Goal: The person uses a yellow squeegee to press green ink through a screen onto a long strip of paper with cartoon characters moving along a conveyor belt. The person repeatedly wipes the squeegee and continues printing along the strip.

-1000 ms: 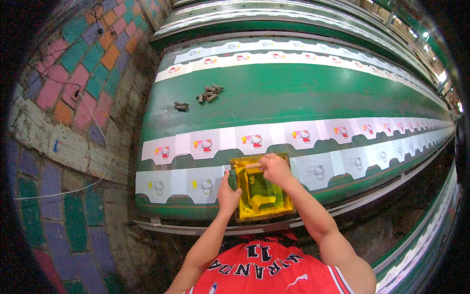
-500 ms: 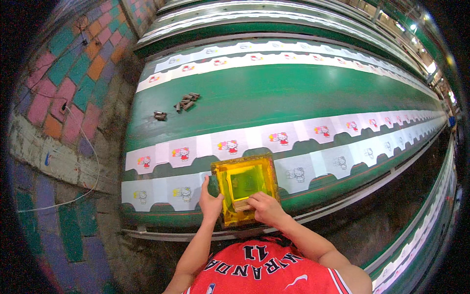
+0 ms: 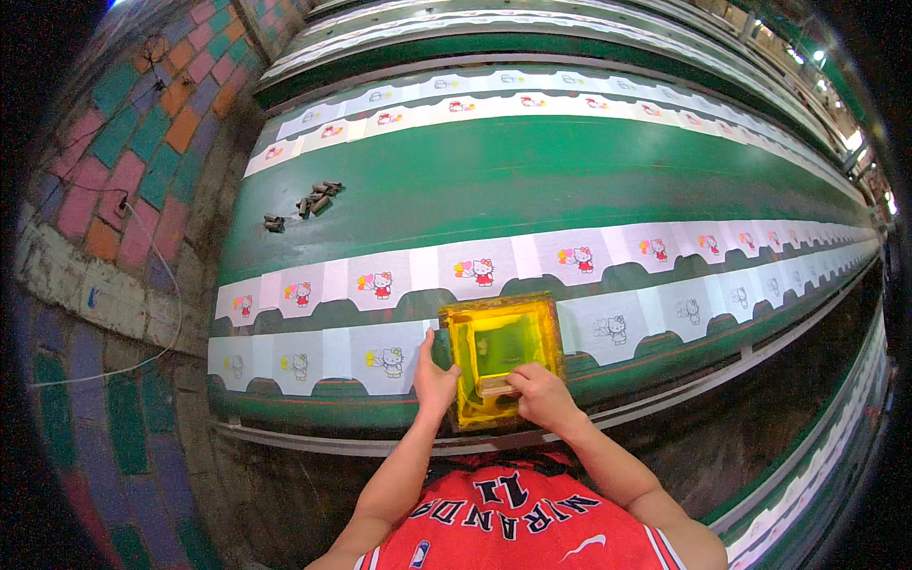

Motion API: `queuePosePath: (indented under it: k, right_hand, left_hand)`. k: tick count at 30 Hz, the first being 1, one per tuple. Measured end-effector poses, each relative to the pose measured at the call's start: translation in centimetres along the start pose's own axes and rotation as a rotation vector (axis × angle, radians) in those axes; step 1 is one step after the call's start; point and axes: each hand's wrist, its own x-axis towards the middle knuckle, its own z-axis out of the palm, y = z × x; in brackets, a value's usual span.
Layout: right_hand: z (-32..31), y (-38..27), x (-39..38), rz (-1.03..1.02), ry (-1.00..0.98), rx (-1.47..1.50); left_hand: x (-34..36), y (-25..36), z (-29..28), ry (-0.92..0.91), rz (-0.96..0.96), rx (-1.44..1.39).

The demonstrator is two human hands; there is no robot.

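A yellow-coated screen printing frame (image 3: 556, 347) lies over the near row of white cloth pieces. My left hand (image 3: 435, 385) grips its left side, thumb on the rim and index finger stretched along the edge. Inside the frame, near its lower end, is a squeegee with a pale wooden grip (image 3: 496, 385). My right hand (image 3: 545, 394) is closed on the right end of that grip. Just left of the frame, a cloth piece (image 3: 366, 370) bears a grey cat outline with yellow balloons. On the right, another piece (image 3: 617, 347) shows only the grey outline. The cloth under the frame is hidden.
The long green table (image 3: 399, 209) stretches away to the right. A second row of cloth pieces (image 3: 418, 261) with red-coloured prints runs just beyond. Several dark short cylinders (image 3: 318, 198) lie at the far left. A metal rail (image 3: 380, 446) follows the table's near edge.
The printing frame, with both hands on it and the squeegee, has shifted one cloth piece to the right. The piece it covered before now shows, with yellow balloons. My view has shifted right too.
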Motion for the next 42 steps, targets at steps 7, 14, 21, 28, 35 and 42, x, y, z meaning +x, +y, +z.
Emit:
queuePosePath:
  k: [7, 14, 21, 28, 35, 42]
  right_hand:
    - [-0.3, 0.2, -0.3, -0.048, 0.006, 0.046]
    - [-0.3, -1.4, -2.3, -0.068, -0.011, 0.051]
    - [1.1, 3.3, 6.3, -0.056, 0.079, -0.023]
    - [0.4, 4.2, 8.6, 0.001, 0.052, -0.002]
    - [0.3, 0.1, -1.0, -0.091, 0.001, 0.047]
    - [-5.8, 4.0, -1.8, -0.026, -0.032, 0.073]
  left_hand:
    - [0.4, -0.1, 0.1, -0.052, -0.097, 0.048]
    - [0.2, 0.6, 0.1, -0.028, -0.075, 0.094]
    - [0.4, 0.1, 0.1, -0.042, -0.024, 0.061]
    - [0.4, 0.0, 0.3, -0.061, -0.042, 0.069]
    - [0.2, -0.1, 0.4, -0.032, -0.063, 0.036]
    - [-1.6, 4.4, 5.3, 0.026, 0.072, -0.107]
